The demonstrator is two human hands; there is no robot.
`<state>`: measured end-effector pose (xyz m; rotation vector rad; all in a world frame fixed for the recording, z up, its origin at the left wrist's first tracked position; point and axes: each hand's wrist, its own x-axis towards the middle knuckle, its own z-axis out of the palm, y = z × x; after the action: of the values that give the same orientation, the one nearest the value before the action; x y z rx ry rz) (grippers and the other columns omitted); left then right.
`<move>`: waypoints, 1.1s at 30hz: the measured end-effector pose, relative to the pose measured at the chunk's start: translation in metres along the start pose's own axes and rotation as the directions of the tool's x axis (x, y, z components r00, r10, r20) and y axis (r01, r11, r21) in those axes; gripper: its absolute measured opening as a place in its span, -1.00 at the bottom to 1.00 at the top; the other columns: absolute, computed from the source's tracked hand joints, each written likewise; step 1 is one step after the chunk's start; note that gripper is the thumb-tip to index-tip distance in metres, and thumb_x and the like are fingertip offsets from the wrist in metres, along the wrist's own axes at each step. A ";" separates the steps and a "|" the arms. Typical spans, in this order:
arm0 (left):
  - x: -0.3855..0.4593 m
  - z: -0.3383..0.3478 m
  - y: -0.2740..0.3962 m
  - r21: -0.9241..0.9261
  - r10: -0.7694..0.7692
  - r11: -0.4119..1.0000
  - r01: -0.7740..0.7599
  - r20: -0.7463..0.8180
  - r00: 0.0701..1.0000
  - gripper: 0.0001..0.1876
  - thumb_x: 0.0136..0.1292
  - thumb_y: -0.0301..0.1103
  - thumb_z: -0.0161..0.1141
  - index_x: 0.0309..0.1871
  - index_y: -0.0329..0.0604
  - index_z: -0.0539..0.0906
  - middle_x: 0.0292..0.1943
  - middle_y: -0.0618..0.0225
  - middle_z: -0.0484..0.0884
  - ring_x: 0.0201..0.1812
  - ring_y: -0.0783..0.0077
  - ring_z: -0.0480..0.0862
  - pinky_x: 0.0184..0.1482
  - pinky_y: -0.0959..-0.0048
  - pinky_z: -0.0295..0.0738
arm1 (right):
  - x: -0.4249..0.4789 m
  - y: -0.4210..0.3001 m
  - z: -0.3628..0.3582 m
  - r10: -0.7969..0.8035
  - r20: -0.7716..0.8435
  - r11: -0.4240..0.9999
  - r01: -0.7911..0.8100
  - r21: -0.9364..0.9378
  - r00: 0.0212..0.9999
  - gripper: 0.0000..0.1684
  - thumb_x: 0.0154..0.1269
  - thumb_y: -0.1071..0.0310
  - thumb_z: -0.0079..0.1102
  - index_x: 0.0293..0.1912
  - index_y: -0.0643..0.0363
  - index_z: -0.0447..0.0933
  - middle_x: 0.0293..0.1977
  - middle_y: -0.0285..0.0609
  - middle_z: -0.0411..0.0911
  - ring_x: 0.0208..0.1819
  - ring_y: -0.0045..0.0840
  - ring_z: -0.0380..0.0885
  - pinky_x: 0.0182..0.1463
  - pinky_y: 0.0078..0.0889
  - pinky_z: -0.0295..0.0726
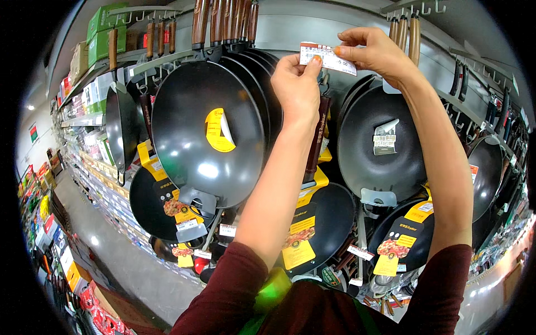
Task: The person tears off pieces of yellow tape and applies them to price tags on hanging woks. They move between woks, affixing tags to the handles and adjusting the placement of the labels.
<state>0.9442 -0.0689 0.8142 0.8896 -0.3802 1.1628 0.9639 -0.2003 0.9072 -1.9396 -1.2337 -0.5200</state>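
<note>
Both hands are raised to a paper price label (324, 63) with a reddish top strip and printed writing. My left hand (298, 79) pinches its lower edge, thumb in front. At the label's upper right, my right hand (372, 52) grips it between thumb and fingers. Left of my left hand hangs a large black wok (184, 125) with a peeling yellow round sticker (220, 130), at the front of a row of woks. Below my right hand hangs another black wok (356, 142) bearing a torn, pale sticker (385, 137).
Carded black frying pans (335, 226) hang lower down. Wooden wok handles (201, 25) stand up at the top. A metal hook rail (488, 71) runs along the right. Stocked shelves (83, 121) line the left, beside a grey floor aisle (96, 234). Boxed goods (71, 268) stand across it.
</note>
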 end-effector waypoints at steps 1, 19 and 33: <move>0.000 0.000 0.000 0.000 0.002 1.000 -0.002 -0.005 1.000 -0.83 0.16 -0.59 0.24 -0.20 -0.44 0.52 -0.35 0.24 0.62 -0.35 0.56 0.59 -0.25 0.60 0.47 | -0.001 -0.002 -0.001 -0.011 0.003 1.000 0.011 -0.016 1.000 -0.35 0.14 0.27 0.35 0.14 0.44 0.38 -0.15 -0.08 0.54 -0.17 -0.54 0.54 -0.11 -0.53 0.54; 0.001 -0.004 -0.002 0.483 0.527 0.716 -0.504 0.099 0.844 -0.59 0.04 -0.55 0.32 0.00 -0.31 0.50 -0.20 0.20 0.59 -0.13 0.34 0.51 -0.07 0.42 0.40 | 0.008 -0.019 0.005 -0.337 0.094 0.736 0.324 -0.595 0.937 -0.77 0.08 0.37 0.24 -0.31 0.37 0.62 -0.44 -0.01 0.55 -0.40 -0.28 0.54 -0.31 -0.33 0.47; -0.009 -0.005 0.009 0.720 0.748 0.034 -0.693 0.442 0.496 -0.74 -0.02 -0.53 0.19 -0.22 -0.07 0.73 -0.14 0.35 0.55 0.06 0.05 0.34 0.08 0.10 0.15 | -0.002 -0.012 0.015 -0.539 0.037 0.597 0.412 -0.688 0.842 -0.81 0.12 0.39 0.19 -0.29 0.31 0.62 -0.33 0.00 0.51 -0.26 -0.10 0.52 -0.16 -0.19 0.47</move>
<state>0.9320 -0.0698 0.8087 1.6213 -0.1560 2.5237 0.9515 -0.1866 0.9009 -2.0267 -1.5993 -1.5941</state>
